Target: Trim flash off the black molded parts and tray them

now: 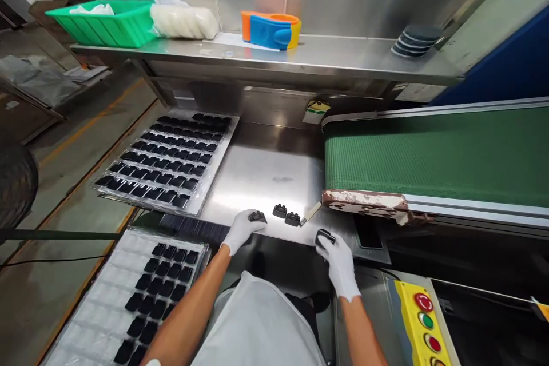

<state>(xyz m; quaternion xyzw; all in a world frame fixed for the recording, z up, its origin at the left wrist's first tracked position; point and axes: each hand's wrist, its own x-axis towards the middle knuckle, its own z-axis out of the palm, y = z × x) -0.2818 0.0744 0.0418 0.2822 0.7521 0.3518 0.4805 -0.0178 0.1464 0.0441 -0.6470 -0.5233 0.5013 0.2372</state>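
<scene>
My left hand (241,230), in a white glove, grips a small black plastic part (258,217) at the front edge of the steel table (261,174). Gloved as well, my right hand (338,260) is closed around another black plastic part (325,236), held just off the table's front edge. Between the hands lie two similar black parts, one (280,210) a little farther back than the other (292,219). Beside them is a small brush-like tool with a pale handle (311,213); its exact kind is unclear.
A tray of black parts (165,160) lies at the left, with a partly filled tray (107,291) lower down. A green conveyor belt (437,154) runs to the right, above a yellow button box (424,320). The back shelf (343,60) carries a green basket (115,23) and coloured tape rings (272,30).
</scene>
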